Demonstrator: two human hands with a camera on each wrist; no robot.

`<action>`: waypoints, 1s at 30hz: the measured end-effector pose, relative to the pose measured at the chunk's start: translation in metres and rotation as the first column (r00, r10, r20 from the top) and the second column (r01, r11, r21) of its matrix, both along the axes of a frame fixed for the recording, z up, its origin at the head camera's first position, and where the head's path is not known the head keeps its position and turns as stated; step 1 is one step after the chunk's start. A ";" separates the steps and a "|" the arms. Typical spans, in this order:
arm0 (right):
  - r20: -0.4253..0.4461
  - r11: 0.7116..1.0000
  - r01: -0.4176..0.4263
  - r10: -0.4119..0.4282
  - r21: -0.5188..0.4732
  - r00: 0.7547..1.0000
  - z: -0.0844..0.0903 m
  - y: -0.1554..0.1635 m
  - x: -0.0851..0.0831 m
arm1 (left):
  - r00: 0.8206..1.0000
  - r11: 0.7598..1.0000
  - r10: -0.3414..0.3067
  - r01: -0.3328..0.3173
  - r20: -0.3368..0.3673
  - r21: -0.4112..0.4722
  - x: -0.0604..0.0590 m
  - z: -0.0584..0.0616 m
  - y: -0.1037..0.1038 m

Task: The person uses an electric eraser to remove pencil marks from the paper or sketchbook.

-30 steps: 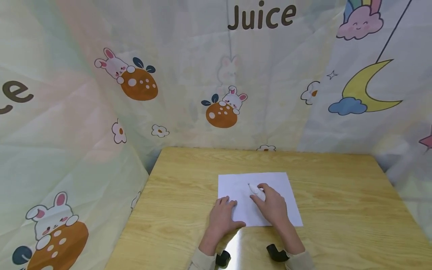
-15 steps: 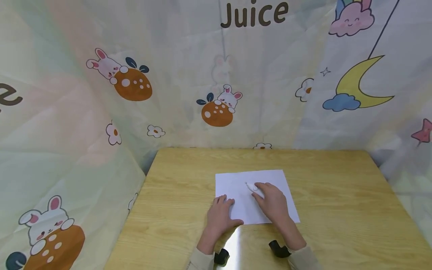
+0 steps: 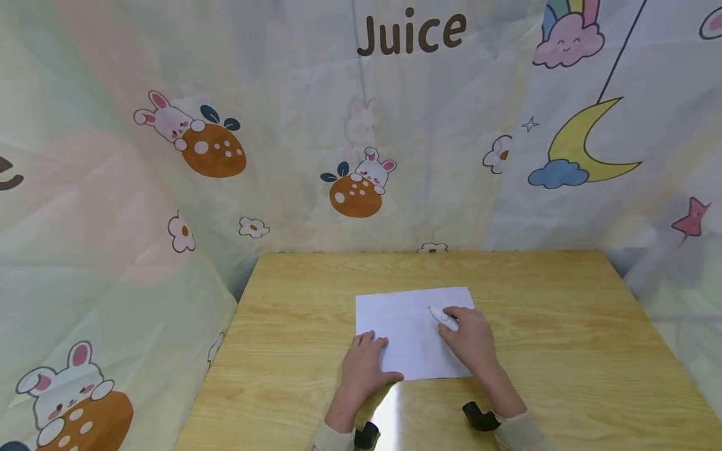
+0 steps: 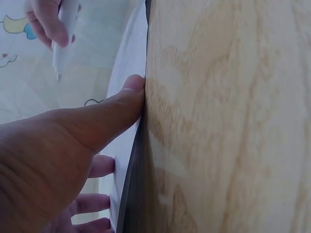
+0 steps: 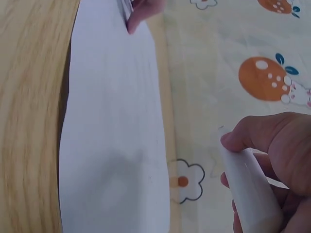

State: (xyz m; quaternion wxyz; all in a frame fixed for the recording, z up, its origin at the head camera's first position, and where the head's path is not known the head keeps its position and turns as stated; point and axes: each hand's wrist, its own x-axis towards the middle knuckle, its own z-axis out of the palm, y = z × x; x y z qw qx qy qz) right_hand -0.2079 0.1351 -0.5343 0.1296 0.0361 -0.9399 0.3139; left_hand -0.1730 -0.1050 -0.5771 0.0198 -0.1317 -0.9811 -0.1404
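A sheet of white paper point(image 3: 406, 338) lies on the wooden table. My left hand point(image 3: 363, 366) rests flat at its lower left corner, fingers spread; in the left wrist view the thumb point(image 4: 121, 104) lies at the paper's near edge. My right hand point(image 3: 470, 338) holds a thick white pen point(image 3: 444, 318) with a thin tip, shaped like a correction pen, between thumb and fingers. The pen point(image 5: 250, 189) appears raised off the paper in the right wrist view, tilted with its tip pointing away from me. Any marks on the paper are too faint to make out.
The light wooden table point(image 3: 564, 351) extends on both sides of the paper. A printed cloth point(image 3: 293, 125) with rabbits, flowers and a moon hangs behind and to the sides. Black curved pieces point(image 3: 479, 416) sit at both wrists, by the sleeves.
My right hand has moved right with the pen, relative to the paper. My left hand keeps its place on the paper's corner. The head view has shifted a little.
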 end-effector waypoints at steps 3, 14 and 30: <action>0.010 1.000 0.019 -0.018 -0.024 1.000 0.001 0.013 -0.003 | 1.000 1.000 -0.009 0.010 -0.003 0.008 -0.001 0.000 -0.002; 0.096 0.995 0.084 -0.078 -0.056 0.992 0.003 0.058 -0.004 | 1.000 1.000 -0.021 0.021 0.004 0.000 0.001 -0.005 -0.004; 0.101 0.990 0.137 -0.132 -0.040 0.986 -0.002 0.120 -0.010 | 0.995 0.996 -0.089 0.089 -0.044 -0.012 0.003 -0.002 0.005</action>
